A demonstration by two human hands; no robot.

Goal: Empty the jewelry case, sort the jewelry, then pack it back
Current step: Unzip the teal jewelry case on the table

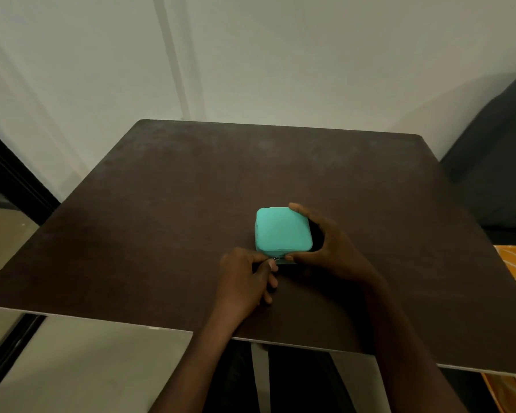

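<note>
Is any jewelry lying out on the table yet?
No: the table shows only the closed teal jewelry case, held by the right hand.

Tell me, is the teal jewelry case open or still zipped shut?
Shut: the jewelry case lid lies flat. The left hand pinches the zipper pull while the right hand steadies it.

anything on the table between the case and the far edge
No, in the head view the table is bare from the case to its far edge.
</note>
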